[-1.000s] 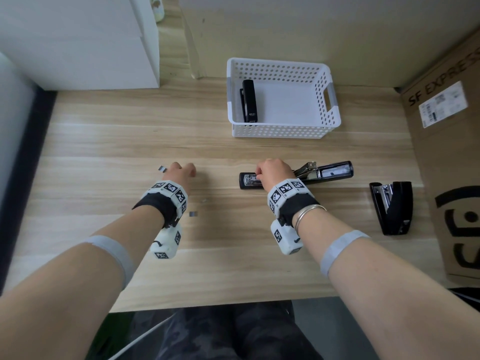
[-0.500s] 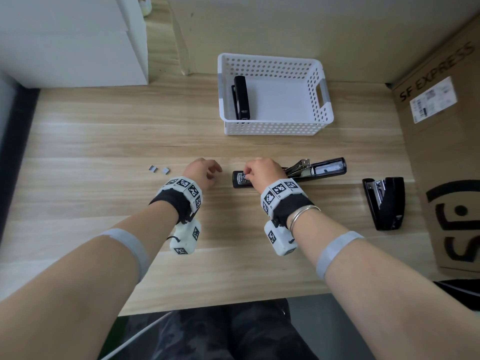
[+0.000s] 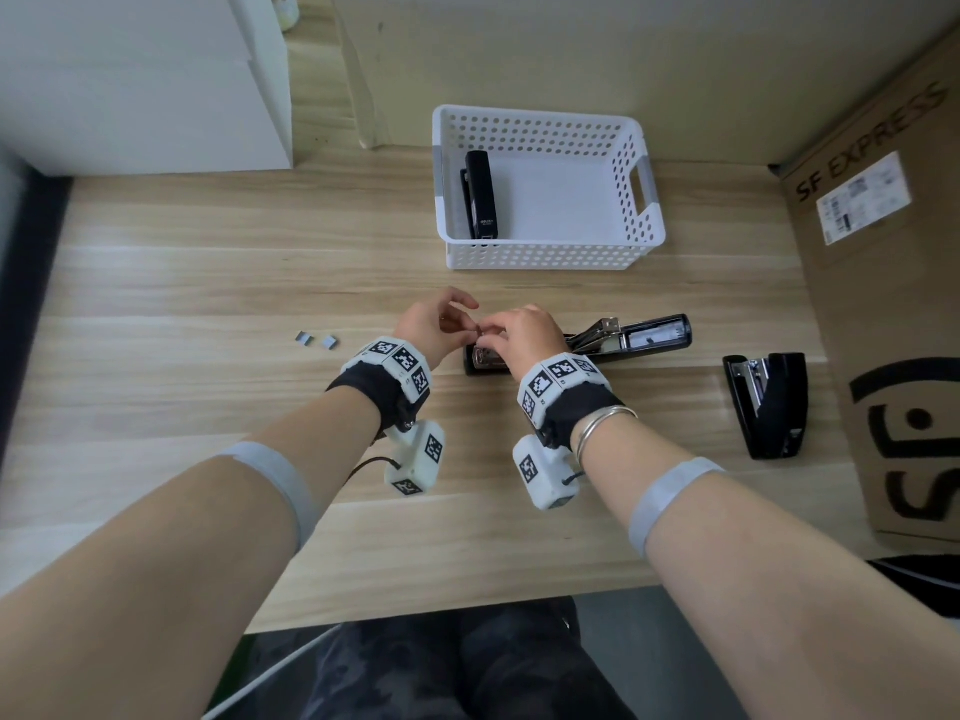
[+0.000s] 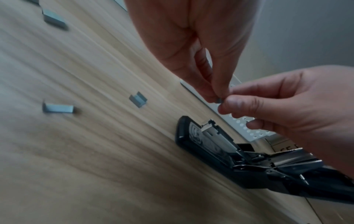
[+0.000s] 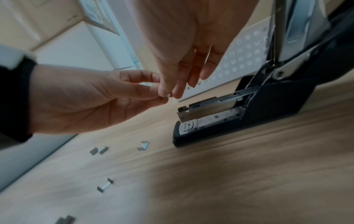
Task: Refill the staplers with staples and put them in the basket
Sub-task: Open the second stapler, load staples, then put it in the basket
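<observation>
Wooden desk [image 3: 208, 283] | step — you're refilling the open stapler [image 3: 631, 340] | both hands, left hand [image 3: 431, 324] and right hand [image 3: 519, 335], pinch one staple clip [image 4: 219, 100] | next — seat it in the track

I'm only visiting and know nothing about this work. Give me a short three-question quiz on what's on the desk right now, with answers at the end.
1. True or false: the white basket already holds one black stapler.
2. What are the left hand and right hand pinching between them? A) a pen B) a small bit of staples C) a coin
3. Fill in: the stapler lying under the hands is swung ____, so its metal staple channel shows.

Key
1. True.
2. B, held just above the open stapler.
3. Open. A third stapler stands apart to the right, and loose staple pieces lie to the left.
</observation>
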